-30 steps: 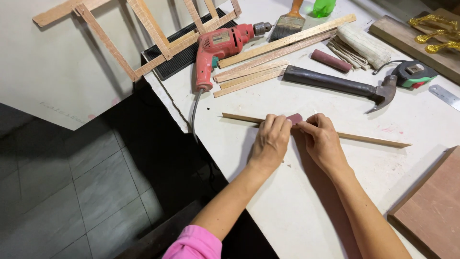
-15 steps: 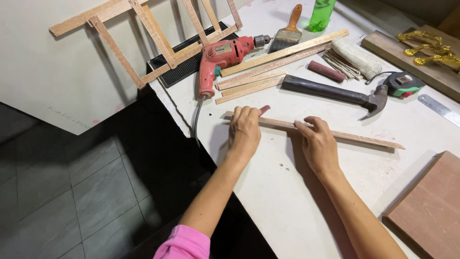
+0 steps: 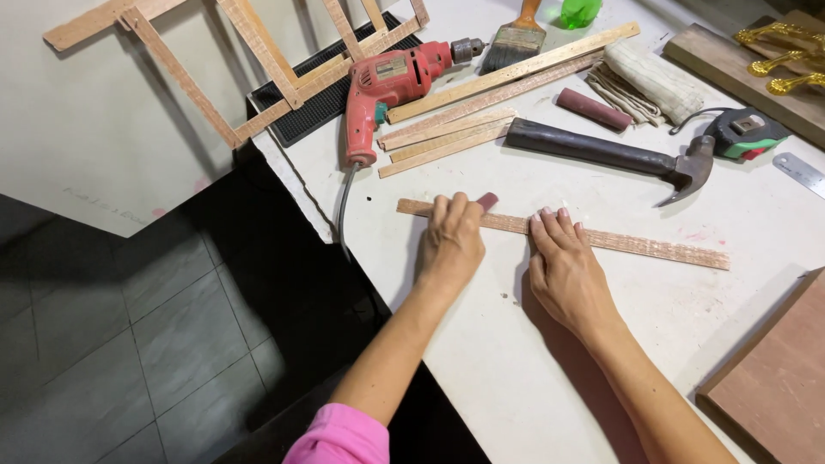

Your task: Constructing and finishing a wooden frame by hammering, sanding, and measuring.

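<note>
Since a second ago the left hand (image 3: 453,241) has slid leftward along the wooden strip (image 3: 636,245), toward its near end, while the right hand (image 3: 567,271) stays pressed at mid-length. Thin, long and reddish-brown, the strip lies flat on the white table (image 3: 516,378), just below the hammer (image 3: 601,155). Left fingers curl over a small dark-red block (image 3: 487,201) against the strip; right fingers lie flat, spread, pinning it down, gripping nothing
</note>
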